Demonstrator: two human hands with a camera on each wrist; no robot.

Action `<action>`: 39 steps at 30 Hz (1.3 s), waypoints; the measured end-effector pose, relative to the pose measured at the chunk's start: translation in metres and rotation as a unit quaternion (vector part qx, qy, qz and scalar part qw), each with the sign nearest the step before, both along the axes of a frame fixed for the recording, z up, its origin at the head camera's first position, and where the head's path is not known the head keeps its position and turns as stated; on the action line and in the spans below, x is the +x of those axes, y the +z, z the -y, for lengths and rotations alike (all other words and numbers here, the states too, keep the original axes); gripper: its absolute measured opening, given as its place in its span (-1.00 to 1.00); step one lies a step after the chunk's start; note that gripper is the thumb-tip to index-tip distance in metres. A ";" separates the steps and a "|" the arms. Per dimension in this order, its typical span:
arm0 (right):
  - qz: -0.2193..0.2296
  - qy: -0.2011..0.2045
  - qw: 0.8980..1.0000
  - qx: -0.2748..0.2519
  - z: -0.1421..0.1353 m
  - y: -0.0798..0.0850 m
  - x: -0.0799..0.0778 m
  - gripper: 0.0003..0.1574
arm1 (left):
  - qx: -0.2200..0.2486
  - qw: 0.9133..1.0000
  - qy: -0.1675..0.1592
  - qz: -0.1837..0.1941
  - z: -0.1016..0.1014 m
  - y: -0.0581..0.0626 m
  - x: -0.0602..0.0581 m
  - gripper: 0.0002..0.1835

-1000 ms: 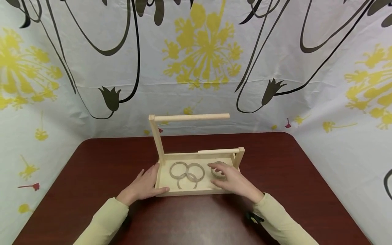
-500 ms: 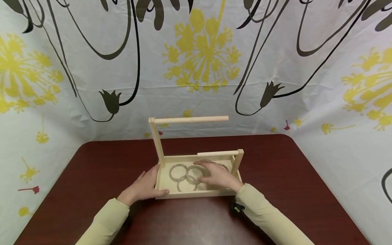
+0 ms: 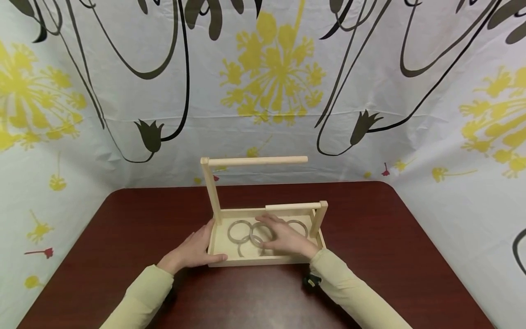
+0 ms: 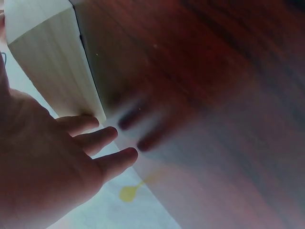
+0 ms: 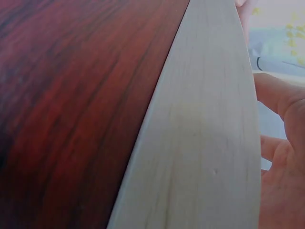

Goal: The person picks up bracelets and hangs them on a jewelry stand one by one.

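My left hand point(image 3: 195, 246) rests along the left end of a shallow wooden tray point(image 3: 263, 261), thumb over its front corner. In the left wrist view, extended fingers point(image 4: 112, 164) lie beside the tray's end. My right hand point(image 3: 285, 236) reaches over the front wall, spread across a grey ring point(image 3: 251, 234), its fingers at the far rim and thumb near the close rim. Another ring point(image 3: 228, 232) overlaps it on the left; a lower ring point(image 3: 239, 250) is partly hidden by the front wall. At the right lies one more ring point(image 3: 305, 226). The right wrist view mostly shows the tray's outer wall.
A tall post point(image 3: 210, 189) on the tray's left carries a long horizontal rod point(image 3: 256, 161). A shorter post point(image 3: 319, 219) on the right carries a lower rod point(image 3: 291, 206) pointing left. The dark red table point(image 3: 370, 228) meets a patterned cloth point(image 3: 263, 91) behind.
My right hand has moved left, from over the right ring to the middle ring, uncovering the right one. My left hand has stayed on the tray's left end.
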State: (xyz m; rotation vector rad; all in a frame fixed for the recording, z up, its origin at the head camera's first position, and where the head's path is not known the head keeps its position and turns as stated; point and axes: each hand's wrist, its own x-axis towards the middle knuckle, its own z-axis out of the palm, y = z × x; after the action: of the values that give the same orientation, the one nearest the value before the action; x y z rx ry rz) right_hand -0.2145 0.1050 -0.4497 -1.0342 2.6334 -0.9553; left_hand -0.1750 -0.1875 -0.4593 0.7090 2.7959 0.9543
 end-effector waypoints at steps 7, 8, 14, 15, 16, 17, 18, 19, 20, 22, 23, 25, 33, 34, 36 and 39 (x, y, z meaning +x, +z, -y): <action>0.007 -0.011 1.000 0.018 0.003 -0.004 -0.001 0.01 | 0.008 1.000 -0.009 -0.003 0.001 -0.003 -0.002 0.24; 0.010 -0.012 1.000 0.019 0.003 -0.004 -0.001 0.03 | 0.008 1.000 -0.010 -0.004 0.001 -0.003 -0.002 0.24; 0.025 -0.021 0.999 0.027 0.005 -0.006 -0.003 0.09 | 0.003 1.000 -0.007 0.004 0.001 -0.002 0.000 0.25; 0.026 -0.022 0.999 0.026 0.006 -0.006 -0.003 0.09 | 0.002 1.000 -0.005 0.006 0.001 -0.002 0.000 0.25; 0.028 -0.022 0.999 0.027 0.006 -0.006 -0.004 0.10 | 0.000 1.000 -0.003 0.008 0.001 -0.001 0.000 0.25; 0.029 -0.022 0.999 0.025 0.007 -0.006 -0.004 0.10 | -0.001 1.000 -0.002 0.010 0.001 -0.001 0.000 0.25; 0.031 -0.021 0.999 0.024 0.007 -0.007 -0.005 0.10 | -0.004 1.000 0.000 0.011 0.000 -0.001 0.001 0.25; 0.033 -0.021 0.999 0.023 0.008 -0.007 -0.005 0.10 | -0.006 1.000 0.002 0.014 0.000 0.000 0.001 0.25; 0.035 -0.020 0.999 0.023 0.008 -0.007 -0.006 0.11 | -0.006 1.000 0.002 0.016 0.000 0.000 0.001 0.25; 0.042 -0.022 0.999 0.021 0.009 -0.007 -0.006 0.11 | -0.008 1.000 0.004 0.022 0.000 0.000 0.001 0.24; 0.042 -0.022 0.999 0.021 0.010 -0.007 -0.006 0.11 | -0.010 1.000 0.004 0.024 0.000 0.000 0.001 0.24; 0.044 -0.021 0.999 0.017 0.011 -0.008 -0.006 0.09 | -0.011 1.000 0.005 0.028 0.000 0.001 0.001 0.24; 0.023 -0.014 1.000 0.000 0.014 -0.012 -0.008 -0.03 | -0.024 0.999 0.009 0.047 0.001 0.000 0.001 0.23; 0.025 -0.015 1.000 -0.002 0.015 -0.013 -0.008 -0.03 | -0.022 0.998 0.010 0.050 0.001 0.000 0.001 0.24; 0.033 -0.015 0.999 -0.005 0.016 -0.013 -0.009 -0.02 | -0.021 0.998 0.010 0.057 0.002 0.000 0.001 0.24; 0.048 -0.021 0.999 -0.009 0.018 -0.012 -0.009 -0.01 | -0.019 0.998 0.012 0.065 0.002 0.001 0.001 0.24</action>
State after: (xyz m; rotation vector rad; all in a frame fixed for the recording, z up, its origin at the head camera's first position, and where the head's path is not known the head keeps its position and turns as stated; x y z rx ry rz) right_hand -0.2236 0.0874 -0.4619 -0.9162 2.5831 -1.0127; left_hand -0.1736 -0.1891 -0.4588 0.5869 2.7074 0.9145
